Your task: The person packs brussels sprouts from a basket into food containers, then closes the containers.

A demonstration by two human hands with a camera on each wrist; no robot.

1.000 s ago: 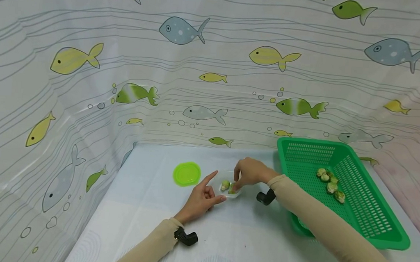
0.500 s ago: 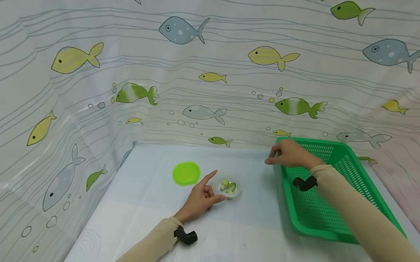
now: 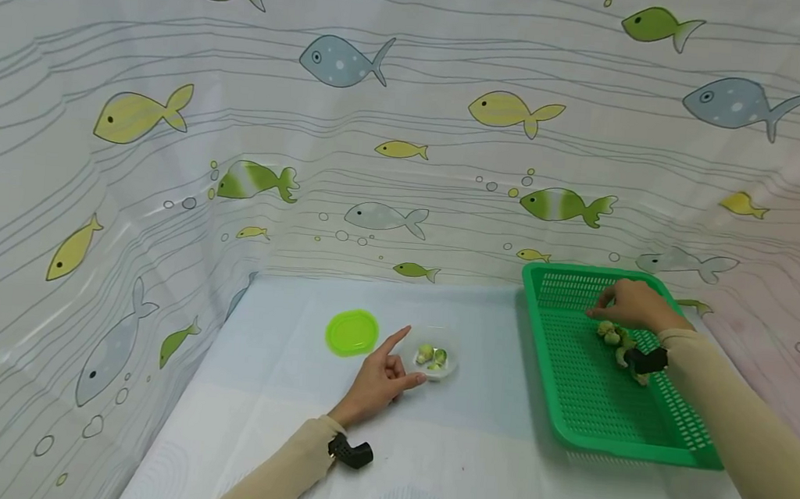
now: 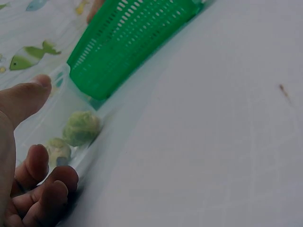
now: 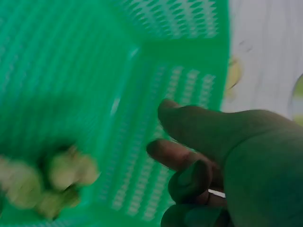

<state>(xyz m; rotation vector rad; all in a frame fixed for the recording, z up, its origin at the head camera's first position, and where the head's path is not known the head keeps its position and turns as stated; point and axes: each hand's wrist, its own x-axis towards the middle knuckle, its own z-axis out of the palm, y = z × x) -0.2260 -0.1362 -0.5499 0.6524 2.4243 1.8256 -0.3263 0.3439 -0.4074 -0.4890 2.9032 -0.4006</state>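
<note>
My left hand (image 3: 377, 385) spans the left side of a small clear plastic container (image 3: 445, 337), index finger at its far side and thumb at its near side. Inside the container lie a few Brussels sprouts (image 3: 425, 353); the left wrist view shows two of the sprouts (image 4: 81, 127) through the wall. My right hand (image 3: 630, 304) hovers over the green basket (image 3: 542, 355), thumb and index finger apart with nothing between them. More Brussels sprouts (image 3: 605, 329) lie in the basket below, partly hidden by the right wrist's camera; the right wrist view shows these sprouts (image 5: 66, 170) blurred.
A bright green lid (image 3: 352, 333) lies flat on the white-covered table (image 3: 453, 473), left of the container. Behind the table hangs a fish-print curtain (image 3: 391, 186). The basket's raised walls surround the space beneath my right hand.
My right hand has left a sprout in the container, drawn out and moved right, across the basket's rim to above the sprouts there. The left hand stays at the container.
</note>
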